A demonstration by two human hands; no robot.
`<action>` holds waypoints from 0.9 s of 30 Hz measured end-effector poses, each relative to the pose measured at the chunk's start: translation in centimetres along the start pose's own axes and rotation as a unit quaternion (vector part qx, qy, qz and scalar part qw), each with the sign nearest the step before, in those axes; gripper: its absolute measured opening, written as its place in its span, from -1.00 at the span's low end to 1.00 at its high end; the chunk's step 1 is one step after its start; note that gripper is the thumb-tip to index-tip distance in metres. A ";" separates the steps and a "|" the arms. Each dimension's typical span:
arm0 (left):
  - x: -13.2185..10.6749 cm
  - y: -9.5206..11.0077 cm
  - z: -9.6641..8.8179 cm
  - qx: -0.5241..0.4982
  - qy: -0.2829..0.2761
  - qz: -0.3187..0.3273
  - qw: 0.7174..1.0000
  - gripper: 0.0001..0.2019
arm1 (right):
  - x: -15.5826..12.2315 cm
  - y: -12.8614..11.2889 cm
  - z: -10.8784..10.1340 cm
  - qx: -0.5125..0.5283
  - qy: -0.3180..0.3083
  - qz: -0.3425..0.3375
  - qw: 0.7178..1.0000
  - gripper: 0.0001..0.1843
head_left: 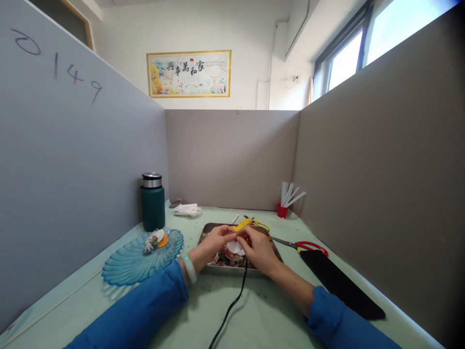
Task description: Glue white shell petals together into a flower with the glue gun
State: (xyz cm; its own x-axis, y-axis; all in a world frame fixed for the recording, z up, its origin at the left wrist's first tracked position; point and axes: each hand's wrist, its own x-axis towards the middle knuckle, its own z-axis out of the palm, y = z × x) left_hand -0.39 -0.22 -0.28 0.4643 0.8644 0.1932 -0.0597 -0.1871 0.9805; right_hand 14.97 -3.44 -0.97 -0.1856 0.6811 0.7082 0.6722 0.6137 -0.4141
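Note:
Over a metal tray (232,270) my left hand (218,240) and my right hand (257,246) meet, thumbs and fingers pinched together. A thin white, rounded piece (235,248) shows at my fingertips, between both hands; it looks like a shell or a petal. In the tray beneath lie several pinkish and brown shell-like pieces (221,258), partly covered by my hands. Just behind my fingers is a yellow glue gun (242,224), and a black cord (232,305) runs from the tray toward me.
Left stands a blue glass plate (127,266) with small white and orange pieces (162,240), near a green bottle (153,206). Right are red-handled scissors (312,247), a black strip (341,281) and a red cup (282,211) of white sticks. Partitions enclose the table.

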 end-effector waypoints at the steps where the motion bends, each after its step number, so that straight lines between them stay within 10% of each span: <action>1: 0.0 0.0 0.0 0.001 -0.001 0.001 1.000 -0.61 | 0.0 0.0 0.0 0.001 -0.001 0.001 1.000 -0.88; 27: 0.0 0.0 0.1 0.001 0.003 -0.011 1.000 -0.58 | 0.0 -0.1 -0.1 -0.002 0.007 -0.001 1.000 -0.89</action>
State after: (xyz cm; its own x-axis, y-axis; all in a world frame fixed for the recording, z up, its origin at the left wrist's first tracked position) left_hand -0.32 -0.29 -0.28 0.4598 0.8712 0.1724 -0.0484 -0.1692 0.9844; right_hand 14.94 -3.58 -0.88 -0.1772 0.6745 0.7167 0.6743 0.6137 -0.4108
